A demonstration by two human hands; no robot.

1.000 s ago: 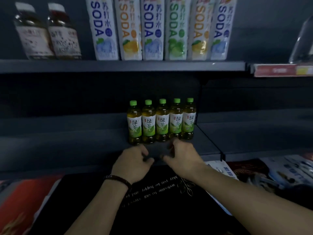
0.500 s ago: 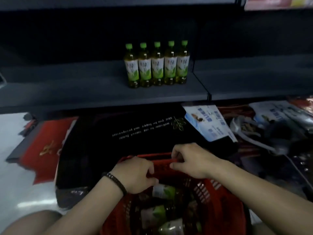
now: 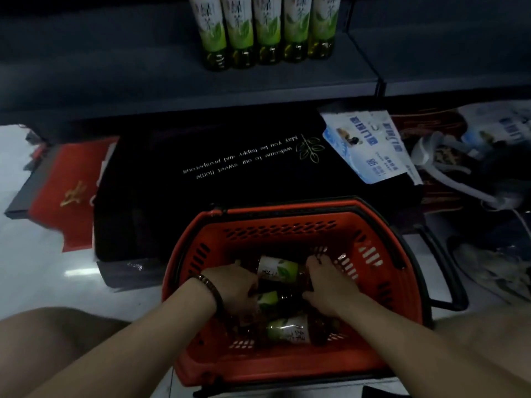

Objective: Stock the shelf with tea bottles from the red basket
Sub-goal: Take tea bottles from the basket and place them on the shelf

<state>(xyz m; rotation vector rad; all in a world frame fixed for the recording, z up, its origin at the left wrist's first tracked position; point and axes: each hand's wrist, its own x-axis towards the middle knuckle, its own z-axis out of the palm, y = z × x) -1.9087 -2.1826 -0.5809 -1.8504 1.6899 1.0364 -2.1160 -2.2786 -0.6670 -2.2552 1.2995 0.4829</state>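
The red basket [image 3: 287,222] stands on the floor in front of me. Three green-labelled tea bottles lie on their sides in it: a far one [image 3: 277,270], a middle one [image 3: 268,299] and a near one [image 3: 290,330]. My left hand [image 3: 234,285], with a bead bracelet at the wrist, is curled over the left ends of the far and middle bottles. My right hand [image 3: 330,285] grips the dark right end of the far bottle. Several upright tea bottles [image 3: 267,30] stand in a row on the dark shelf [image 3: 172,81] above.
A black doormat with white lettering [image 3: 230,168] lies between basket and shelf, with a red mat [image 3: 71,191] to its left. Blue-and-white packets [image 3: 370,147] and white loose items [image 3: 448,173] lie at the right. The basket's black handle [image 3: 448,271] hangs down on its right side.
My view has dropped from the shelf to the basket. Both hands left the shelf edge, passed the basket's far rim, and now reach inside onto the bottles.
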